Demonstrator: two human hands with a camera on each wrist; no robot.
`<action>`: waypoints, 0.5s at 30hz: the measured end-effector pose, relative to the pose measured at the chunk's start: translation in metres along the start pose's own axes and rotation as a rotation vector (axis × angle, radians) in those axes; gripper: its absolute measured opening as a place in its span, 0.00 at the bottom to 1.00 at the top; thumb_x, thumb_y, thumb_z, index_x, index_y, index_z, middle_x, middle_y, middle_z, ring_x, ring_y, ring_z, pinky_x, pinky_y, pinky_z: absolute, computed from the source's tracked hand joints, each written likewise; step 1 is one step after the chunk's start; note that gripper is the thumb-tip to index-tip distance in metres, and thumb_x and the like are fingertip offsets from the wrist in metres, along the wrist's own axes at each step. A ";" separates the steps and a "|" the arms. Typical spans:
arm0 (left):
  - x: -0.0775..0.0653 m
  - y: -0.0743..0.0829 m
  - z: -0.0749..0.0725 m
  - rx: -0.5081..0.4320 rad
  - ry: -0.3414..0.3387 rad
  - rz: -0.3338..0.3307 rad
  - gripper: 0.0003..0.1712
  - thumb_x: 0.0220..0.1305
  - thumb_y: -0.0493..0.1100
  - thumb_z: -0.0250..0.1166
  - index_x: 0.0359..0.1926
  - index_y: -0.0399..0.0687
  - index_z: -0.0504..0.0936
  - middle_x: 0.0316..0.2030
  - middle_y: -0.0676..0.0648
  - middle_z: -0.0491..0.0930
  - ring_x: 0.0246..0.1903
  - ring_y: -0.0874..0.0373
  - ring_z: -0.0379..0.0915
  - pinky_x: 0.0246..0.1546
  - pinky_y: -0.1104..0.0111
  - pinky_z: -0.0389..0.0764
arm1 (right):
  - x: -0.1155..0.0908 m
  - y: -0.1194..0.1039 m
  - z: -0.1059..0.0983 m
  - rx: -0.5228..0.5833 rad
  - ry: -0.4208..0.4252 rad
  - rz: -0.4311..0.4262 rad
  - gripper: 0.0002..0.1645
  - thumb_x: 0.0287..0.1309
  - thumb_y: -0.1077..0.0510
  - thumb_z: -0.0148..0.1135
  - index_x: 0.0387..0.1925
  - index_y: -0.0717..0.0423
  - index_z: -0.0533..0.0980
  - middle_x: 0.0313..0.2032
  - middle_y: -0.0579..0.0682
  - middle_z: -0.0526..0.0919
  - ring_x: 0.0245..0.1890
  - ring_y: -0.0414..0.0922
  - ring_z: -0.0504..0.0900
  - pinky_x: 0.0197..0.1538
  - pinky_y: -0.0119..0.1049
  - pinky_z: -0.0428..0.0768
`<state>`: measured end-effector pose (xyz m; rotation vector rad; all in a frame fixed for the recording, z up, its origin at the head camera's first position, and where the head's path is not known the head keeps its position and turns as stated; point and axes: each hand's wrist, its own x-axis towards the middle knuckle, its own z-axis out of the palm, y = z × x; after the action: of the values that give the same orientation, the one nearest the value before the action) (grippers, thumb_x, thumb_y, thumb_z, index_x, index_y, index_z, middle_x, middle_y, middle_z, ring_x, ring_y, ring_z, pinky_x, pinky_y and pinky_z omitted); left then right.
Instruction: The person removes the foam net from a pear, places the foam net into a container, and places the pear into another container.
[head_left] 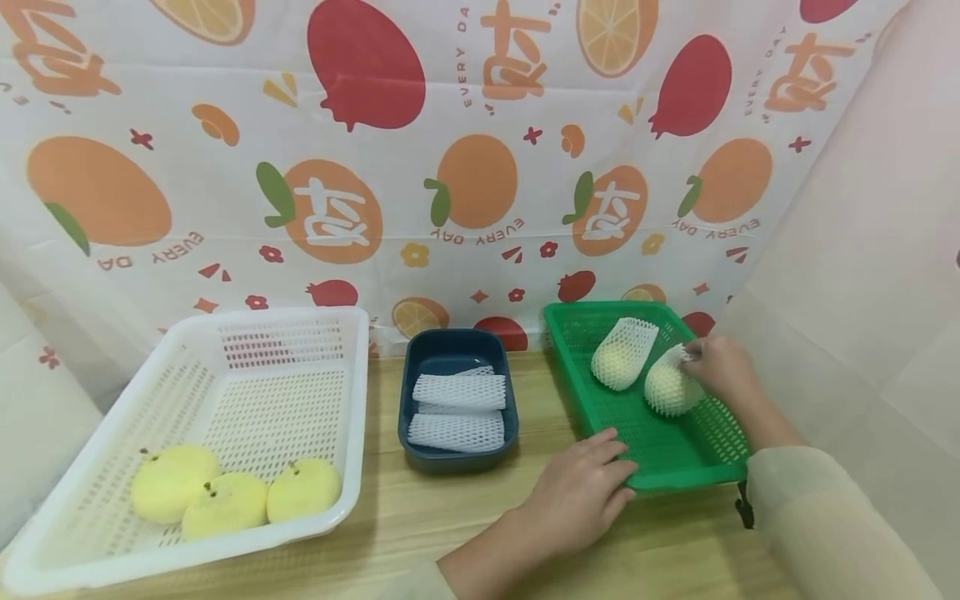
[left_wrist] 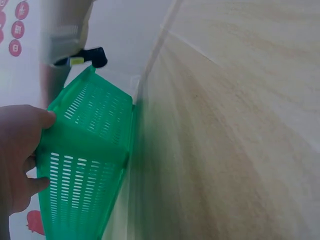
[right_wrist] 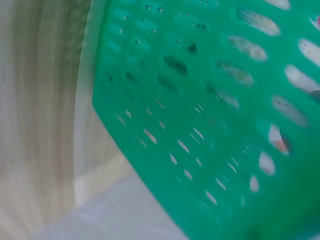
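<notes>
In the head view, two pears in white foam net sleeves sit in a green basket (head_left: 637,450) at right. My right hand (head_left: 723,367) pinches the top of the sleeve on the right-hand netted pear (head_left: 671,387). The other netted pear (head_left: 617,362) lies just left of it, its loose sleeve end toward the back. My left hand (head_left: 577,496) rests its fingers against the basket's near left corner; in the left wrist view, its fingertips touch the rim. The basket's slotted wall (right_wrist: 165,105) fills much of the right wrist view, hiding that hand.
A white basket (head_left: 356,417) at left holds three yellow pears (head_left: 225,504). Between the baskets, a dark blue tray (head_left: 457,461) contains several white foam sleeves (head_left: 457,432). A fruit-printed cloth (head_left: 405,192) hangs behind the wooden table (head_left: 382,517), and a pale wall stands at right.
</notes>
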<state>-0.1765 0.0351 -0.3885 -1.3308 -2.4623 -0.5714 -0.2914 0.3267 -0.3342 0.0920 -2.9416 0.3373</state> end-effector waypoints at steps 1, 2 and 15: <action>-0.001 -0.001 0.001 -0.015 -0.008 -0.008 0.18 0.72 0.53 0.58 0.57 0.53 0.82 0.60 0.51 0.78 0.68 0.56 0.64 0.68 0.68 0.64 | -0.002 -0.001 -0.002 -0.006 0.019 -0.014 0.17 0.56 0.61 0.64 0.41 0.74 0.81 0.40 0.70 0.84 0.42 0.65 0.82 0.45 0.58 0.79; -0.002 -0.002 0.001 -0.034 -0.017 -0.017 0.19 0.72 0.53 0.58 0.57 0.53 0.81 0.61 0.51 0.77 0.69 0.56 0.63 0.68 0.68 0.64 | -0.003 -0.003 -0.005 -0.009 0.036 -0.028 0.17 0.56 0.62 0.65 0.41 0.74 0.81 0.40 0.70 0.84 0.42 0.65 0.82 0.44 0.58 0.79; -0.006 -0.006 -0.009 -0.608 -0.048 -0.281 0.36 0.69 0.61 0.58 0.74 0.70 0.57 0.74 0.57 0.57 0.70 0.57 0.60 0.63 0.57 0.72 | -0.049 -0.062 -0.061 -0.013 0.157 -0.228 0.13 0.49 0.62 0.73 0.37 0.67 0.84 0.33 0.62 0.87 0.33 0.57 0.86 0.38 0.54 0.83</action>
<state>-0.1774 0.0235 -0.3848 -1.1850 -2.6412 -1.4627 -0.2283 0.2822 -0.2711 0.3777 -2.7413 0.2777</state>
